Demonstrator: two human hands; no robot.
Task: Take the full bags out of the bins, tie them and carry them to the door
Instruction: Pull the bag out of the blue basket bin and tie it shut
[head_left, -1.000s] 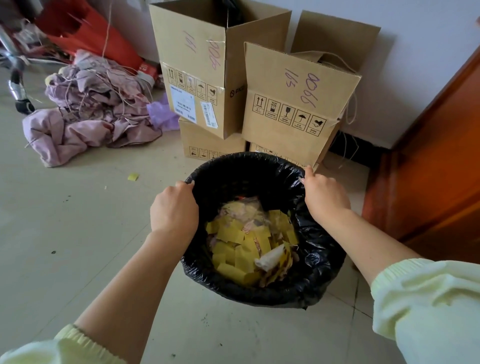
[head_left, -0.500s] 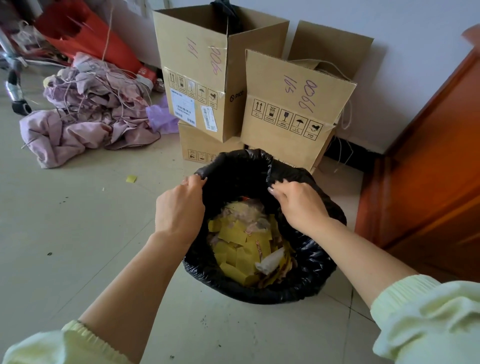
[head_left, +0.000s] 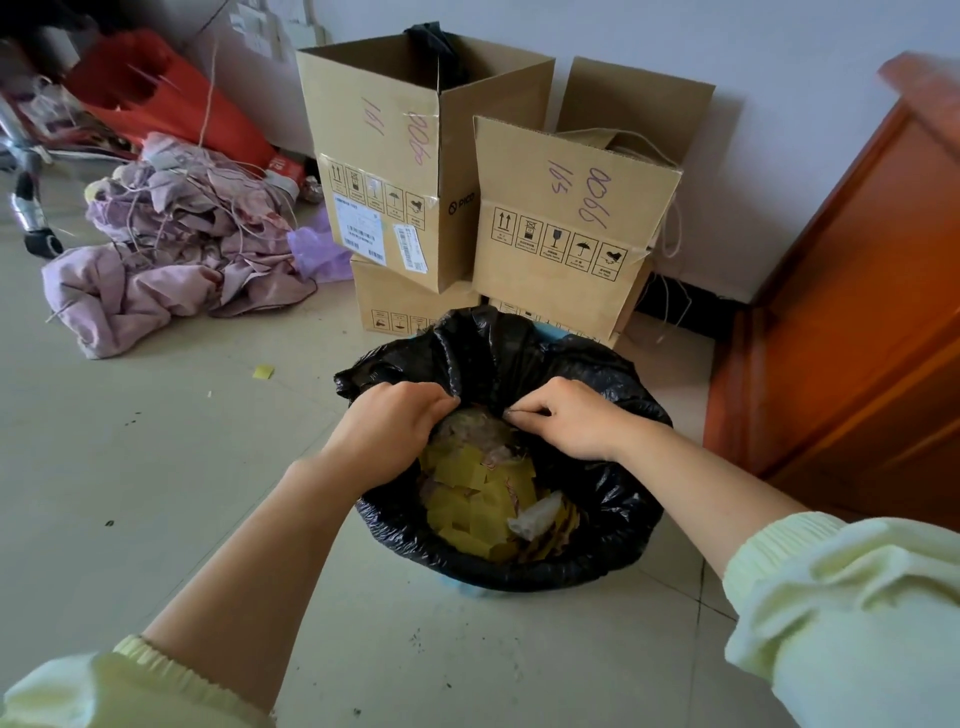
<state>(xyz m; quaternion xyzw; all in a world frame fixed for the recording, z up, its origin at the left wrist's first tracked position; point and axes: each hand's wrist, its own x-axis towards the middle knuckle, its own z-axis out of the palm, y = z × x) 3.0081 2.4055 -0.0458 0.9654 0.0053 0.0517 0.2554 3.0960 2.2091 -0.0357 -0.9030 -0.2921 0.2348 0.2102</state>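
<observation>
A black bin bag (head_left: 613, 525) lines a bin on the floor; a sliver of the bin's light blue rim (head_left: 457, 583) shows under the bag at the front. Inside lie yellow paper scraps (head_left: 470, 499) and a crumpled white piece. My left hand (head_left: 389, 426) pinches the bag's far left edge. My right hand (head_left: 574, 415) pinches the far right edge. Both hands hold the plastic gathered close together over the middle of the bin, and the far rim of the bag stands bunched up behind them.
Stacked cardboard boxes (head_left: 566, 223) stand just behind the bin against the wall. A brown wooden door (head_left: 857, 338) is at the right. A pile of pink cloth (head_left: 171, 249) and a red object lie on the tiled floor at the left.
Both hands have moved inward from the bin's sides, pulling the bag's far edge off the rim and bunching it toward the middle. The view has shifted slightly.
</observation>
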